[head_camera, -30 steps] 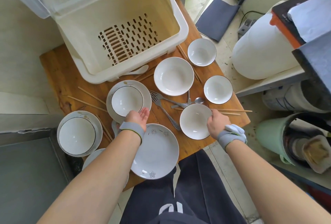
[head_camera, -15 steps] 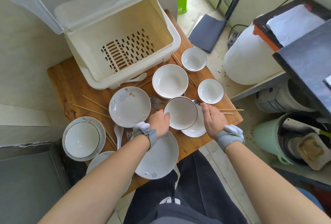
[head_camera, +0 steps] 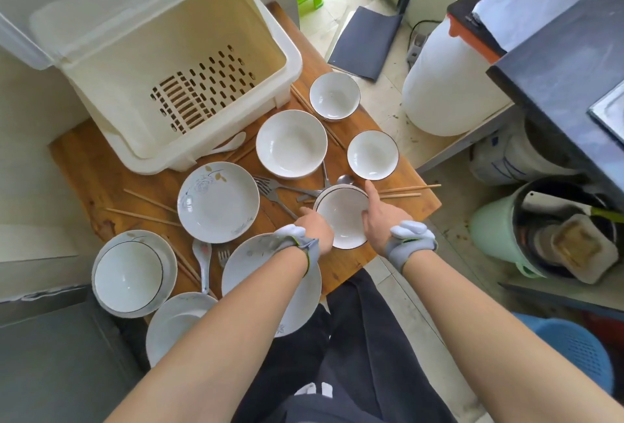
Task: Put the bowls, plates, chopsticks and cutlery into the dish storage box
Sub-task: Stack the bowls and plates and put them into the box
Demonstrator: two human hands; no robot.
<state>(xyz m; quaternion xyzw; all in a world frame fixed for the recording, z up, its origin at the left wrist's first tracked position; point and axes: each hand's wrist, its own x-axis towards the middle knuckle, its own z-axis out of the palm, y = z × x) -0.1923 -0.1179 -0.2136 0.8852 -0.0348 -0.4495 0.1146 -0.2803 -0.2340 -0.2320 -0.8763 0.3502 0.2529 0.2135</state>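
Two white bowls (head_camera: 341, 220) sit nested one inside the other near the table's front edge. My left hand (head_camera: 315, 226) holds their left rim and my right hand (head_camera: 374, 220) holds the right side, index finger stretched along the rim. The cream dish storage box (head_camera: 135, 51) stands open at the back left, nothing inside it. A large bowl (head_camera: 292, 144) and two small bowls (head_camera: 334, 95) (head_camera: 373, 154) lie beyond my hands. A flowered plate (head_camera: 218, 202) lies to the left. Forks (head_camera: 273, 189) and chopsticks (head_camera: 401, 191) lie around them.
At the left corner a bowl (head_camera: 128, 280) sits on a plate. More plates (head_camera: 243, 260) (head_camera: 175, 321) lie under my left forearm, with a ceramic spoon (head_camera: 202, 260) between. A white barrel (head_camera: 445, 84) and a green bucket (head_camera: 493, 230) stand right of the small wooden table (head_camera: 87, 166).
My left hand lifted the bowl off the flowered plate, carried it right and set it into the bowl at my right hand. The view has tilted slightly.
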